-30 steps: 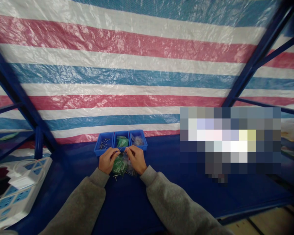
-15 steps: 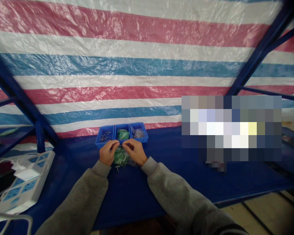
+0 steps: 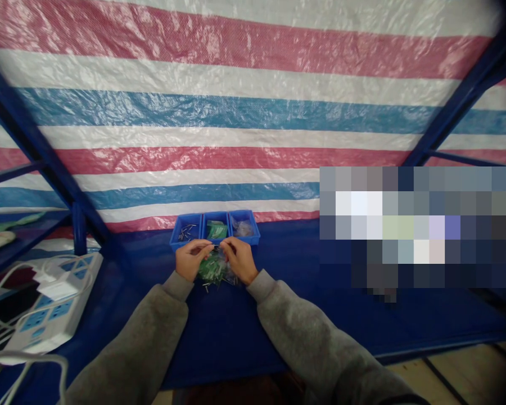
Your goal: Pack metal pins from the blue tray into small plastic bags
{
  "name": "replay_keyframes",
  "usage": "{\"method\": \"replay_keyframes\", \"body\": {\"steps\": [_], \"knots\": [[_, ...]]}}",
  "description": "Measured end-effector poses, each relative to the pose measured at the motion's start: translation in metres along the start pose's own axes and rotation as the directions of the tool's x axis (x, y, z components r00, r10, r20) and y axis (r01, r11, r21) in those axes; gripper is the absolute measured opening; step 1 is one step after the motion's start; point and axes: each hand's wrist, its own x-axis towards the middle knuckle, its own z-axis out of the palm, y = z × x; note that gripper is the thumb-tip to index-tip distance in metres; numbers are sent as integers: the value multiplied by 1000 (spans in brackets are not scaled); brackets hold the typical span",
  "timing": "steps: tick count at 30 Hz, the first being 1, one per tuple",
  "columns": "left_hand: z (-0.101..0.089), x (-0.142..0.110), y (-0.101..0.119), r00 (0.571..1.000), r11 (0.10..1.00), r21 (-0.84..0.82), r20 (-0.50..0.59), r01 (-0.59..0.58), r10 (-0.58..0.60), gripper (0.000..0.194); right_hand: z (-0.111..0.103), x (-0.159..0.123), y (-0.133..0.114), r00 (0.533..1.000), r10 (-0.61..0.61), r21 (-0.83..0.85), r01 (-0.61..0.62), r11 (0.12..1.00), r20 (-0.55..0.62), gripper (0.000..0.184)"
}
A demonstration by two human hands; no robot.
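A blue three-compartment tray (image 3: 215,243) stands just beyond my hands. Its left compartment holds short metal pins (image 3: 188,230), the middle one green pieces (image 3: 217,230), and the right one a clear plastic bag (image 3: 243,228). My left hand (image 3: 191,259) and my right hand (image 3: 240,260) meet at the fingertips, pinching a small part (image 3: 216,246) too tiny to identify, just in front of the tray. Directly below them lies a loose pile of green pieces and metal pins (image 3: 214,270), partly hidden by my hands.
The tray and pile rest on a dark blue sheet (image 3: 320,320). A white power strip with blue sockets (image 3: 53,304) and cables lies at the left. Blue steel shelf posts (image 3: 37,135) frame a striped tarpaulin (image 3: 194,112). A pixelated patch (image 3: 413,225) hides the right side.
The whole scene has drifted up and slightly right in the view as my head moved. My hands stay together over the pile, their fingertips still pinched.
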Motion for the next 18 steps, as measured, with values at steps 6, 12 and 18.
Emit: {"method": "replay_keyframes", "body": {"steps": [6, 12, 18], "knots": [[3, 1, 7, 994, 987, -122, 46, 103, -98, 26, 0, 0, 2, 1000, 19, -6, -20, 1000, -22, 31], [2, 2, 13, 998, 984, -169, 45, 55, -48, 23, 0, 1, 1, 999, 25, -11, -25, 1000, -37, 34], [0, 2, 11, 1000, 994, -108, 19, 12, -10, 20, 0, 2, 0, 996, 52, 18, -51, 999, -70, 33]]}}
